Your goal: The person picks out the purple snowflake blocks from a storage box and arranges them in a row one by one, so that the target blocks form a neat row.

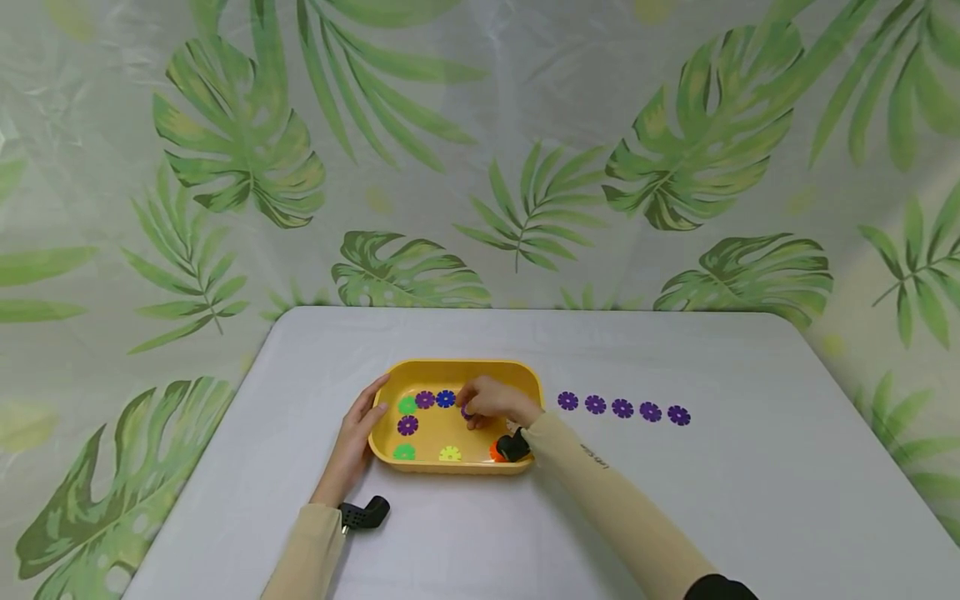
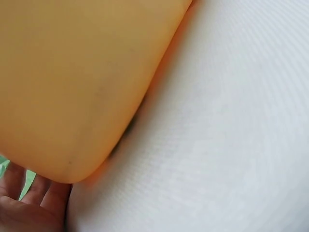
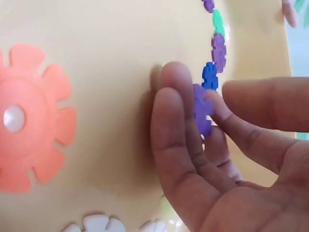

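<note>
Inside a yellow plastic tray (image 1: 457, 468), my right hand (image 1: 491, 400) pinches a purple notched plastic disc (image 3: 200, 116) among its fingers. The thumb lies close beside the disc in the right wrist view. My left hand (image 1: 354, 437) grips the tray's left end, its thumb over the rim and its fingers along the outer wall. Just left of the held disc lie a blue disc (image 1: 446, 398), a purple disc (image 1: 425, 400) and a green disc (image 1: 407, 405). Another purple disc (image 1: 407, 425) lies nearer the tray's left side.
On the white table (image 1: 637, 500), right of the tray, several purple discs (image 1: 622, 408) form a row. A green disc (image 1: 404, 452) and a yellow disc (image 1: 450, 453) sit along the tray's near wall. An orange disc (image 3: 34, 116) and white discs (image 3: 96, 223) lie near my right wrist.
</note>
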Tool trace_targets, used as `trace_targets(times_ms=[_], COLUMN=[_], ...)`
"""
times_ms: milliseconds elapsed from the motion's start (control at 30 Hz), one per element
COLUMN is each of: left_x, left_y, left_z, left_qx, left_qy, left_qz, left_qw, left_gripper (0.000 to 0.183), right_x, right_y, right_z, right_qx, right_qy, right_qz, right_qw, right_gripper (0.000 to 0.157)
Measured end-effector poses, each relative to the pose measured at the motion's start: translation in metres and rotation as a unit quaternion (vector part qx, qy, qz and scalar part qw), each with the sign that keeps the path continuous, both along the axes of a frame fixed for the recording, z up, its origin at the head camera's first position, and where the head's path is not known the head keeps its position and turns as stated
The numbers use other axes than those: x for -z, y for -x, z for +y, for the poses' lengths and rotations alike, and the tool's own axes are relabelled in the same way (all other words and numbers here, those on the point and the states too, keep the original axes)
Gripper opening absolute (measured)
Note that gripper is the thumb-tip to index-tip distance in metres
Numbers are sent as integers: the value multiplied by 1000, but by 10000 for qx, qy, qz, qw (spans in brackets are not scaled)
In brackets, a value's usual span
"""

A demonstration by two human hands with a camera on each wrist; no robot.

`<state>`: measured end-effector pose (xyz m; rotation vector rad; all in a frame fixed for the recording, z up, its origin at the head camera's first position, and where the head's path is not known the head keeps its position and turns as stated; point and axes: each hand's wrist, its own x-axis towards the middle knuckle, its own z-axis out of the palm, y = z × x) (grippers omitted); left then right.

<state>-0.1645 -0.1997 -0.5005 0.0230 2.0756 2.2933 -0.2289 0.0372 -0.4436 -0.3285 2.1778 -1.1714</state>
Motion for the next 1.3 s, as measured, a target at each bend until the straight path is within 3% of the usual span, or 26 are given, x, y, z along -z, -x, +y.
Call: trace_targets(times_ms=[267, 367, 633, 933, 1100, 1300], left_x=[-2, -2, -2, -1, 0, -1], left_y=[3, 3, 2, -2, -3, -3], left_z=[3, 4, 5, 3, 2, 3], left_qx=[47, 42, 19, -32, -95, -32], left_qy=[-44, -53, -42, -29, -81, -136], left_qz=[-35, -33, -42, -93, -153, -129], left_qw=[10000, 10000, 10000, 9999, 9998, 9998], left_gripper=[45, 45, 46, 47, 46, 47], right_x=[0, -3, -30, -40, -28, -9], right_y=[1, 3, 6, 1, -7, -23], right_z=[5, 13, 55, 137, 194, 263], right_qx=[149, 27, -51, 496, 1159, 1946], right_qy=[-124, -83, 721, 1406, 1491, 1170], right_qz=[403, 529, 356, 529, 750, 979], right_qw=[9990, 9986, 9967, 9874, 9791, 9690], right_gripper=[8, 7, 19, 21, 26, 32])
